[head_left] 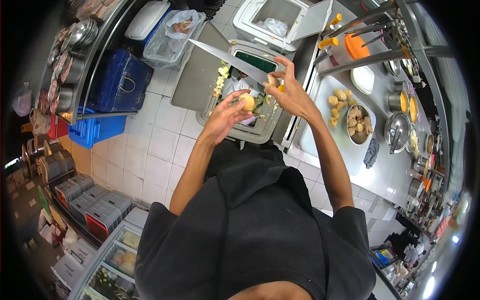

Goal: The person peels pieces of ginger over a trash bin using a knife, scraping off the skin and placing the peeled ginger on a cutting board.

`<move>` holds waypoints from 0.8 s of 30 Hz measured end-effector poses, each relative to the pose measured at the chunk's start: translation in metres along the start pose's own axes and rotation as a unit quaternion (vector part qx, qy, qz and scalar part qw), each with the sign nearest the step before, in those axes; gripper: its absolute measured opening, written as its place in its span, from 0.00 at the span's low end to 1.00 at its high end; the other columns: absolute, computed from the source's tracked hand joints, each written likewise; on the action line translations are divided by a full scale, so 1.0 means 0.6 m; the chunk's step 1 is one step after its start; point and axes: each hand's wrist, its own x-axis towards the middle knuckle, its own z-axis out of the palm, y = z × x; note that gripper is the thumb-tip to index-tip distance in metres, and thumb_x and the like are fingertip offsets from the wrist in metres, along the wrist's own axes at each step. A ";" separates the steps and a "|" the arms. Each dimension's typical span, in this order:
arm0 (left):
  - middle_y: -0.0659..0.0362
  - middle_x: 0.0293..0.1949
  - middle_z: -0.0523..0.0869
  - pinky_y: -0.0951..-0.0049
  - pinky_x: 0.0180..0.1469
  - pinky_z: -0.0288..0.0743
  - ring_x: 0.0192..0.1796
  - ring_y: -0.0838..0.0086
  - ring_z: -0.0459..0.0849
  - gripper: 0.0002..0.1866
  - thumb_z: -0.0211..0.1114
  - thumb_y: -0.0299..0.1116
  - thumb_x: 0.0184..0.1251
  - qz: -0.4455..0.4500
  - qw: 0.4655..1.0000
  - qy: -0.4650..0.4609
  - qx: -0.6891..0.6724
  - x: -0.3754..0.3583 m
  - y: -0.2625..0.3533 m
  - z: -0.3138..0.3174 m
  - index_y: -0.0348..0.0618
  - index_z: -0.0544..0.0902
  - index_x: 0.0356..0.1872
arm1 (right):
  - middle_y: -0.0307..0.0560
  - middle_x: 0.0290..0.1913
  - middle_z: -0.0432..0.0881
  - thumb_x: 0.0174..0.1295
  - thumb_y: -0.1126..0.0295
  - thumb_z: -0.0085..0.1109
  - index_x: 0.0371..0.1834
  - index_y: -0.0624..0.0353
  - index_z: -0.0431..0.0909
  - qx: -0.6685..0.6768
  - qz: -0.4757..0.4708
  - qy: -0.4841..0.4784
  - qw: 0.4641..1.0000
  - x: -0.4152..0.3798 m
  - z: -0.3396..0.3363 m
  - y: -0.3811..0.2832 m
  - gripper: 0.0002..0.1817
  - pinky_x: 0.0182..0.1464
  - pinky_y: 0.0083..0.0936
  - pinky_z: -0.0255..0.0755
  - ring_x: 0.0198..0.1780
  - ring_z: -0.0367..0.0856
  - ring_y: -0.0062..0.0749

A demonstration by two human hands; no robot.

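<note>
My left hand (228, 118) holds a rounded, pale yellow piece of peeled ginger (247, 102) in its fingertips. My right hand (289, 94) grips a large knife (227, 59), its long blade pointing away to the upper left. A bit of yellow handle shows under the fingers, and a small beige piece (272, 80) sits by the thumb and blade. Both hands are above an open grey bin (260, 134) with scraps inside and on its rim. On the counter at right, a metal bowl (366, 140) contains knobby ginger (356, 120), beside peeled pieces (333, 101) on a white cutting board (311, 132).
The bin's lid (192, 75) hangs open at left. A white bin (245, 20) stands beyond. Left are a clear bag (172, 47) and blue crates (120, 80). The steel counter (385, 172) bears a grey cloth (371, 153), a white tub (362, 80) and several metal bowls.
</note>
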 end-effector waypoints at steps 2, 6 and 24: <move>0.55 0.49 0.83 0.74 0.53 0.80 0.46 0.76 0.85 0.21 0.56 0.38 0.78 0.000 1.000 0.011 0.004 0.002 -0.017 -0.011 0.38 0.70 0.65 | 0.68 0.60 0.77 0.66 0.56 0.60 0.74 0.50 0.50 0.025 0.031 -0.029 0.999 -0.001 0.001 0.006 0.38 0.47 0.35 0.75 0.40 0.83 0.43; 0.56 0.46 0.84 0.76 0.49 0.80 0.45 0.75 0.85 0.19 0.54 0.44 0.79 -0.006 0.998 0.065 -0.024 0.003 -0.018 -0.003 0.40 0.74 0.58 | 0.66 0.60 0.77 0.66 0.55 0.62 0.75 0.48 0.51 0.049 -0.004 -0.047 0.998 0.001 0.015 0.022 0.39 0.40 0.30 0.75 0.34 0.83 0.32; 0.48 0.54 0.84 0.72 0.56 0.79 0.48 0.73 0.86 0.24 0.58 0.32 0.75 0.025 0.997 -0.010 -0.076 0.017 0.007 -0.006 0.39 0.68 0.68 | 0.65 0.46 0.85 0.70 0.49 0.56 0.70 0.62 0.64 -0.084 0.073 0.057 0.992 0.023 0.035 -0.008 0.34 0.52 0.40 0.75 0.46 0.85 0.56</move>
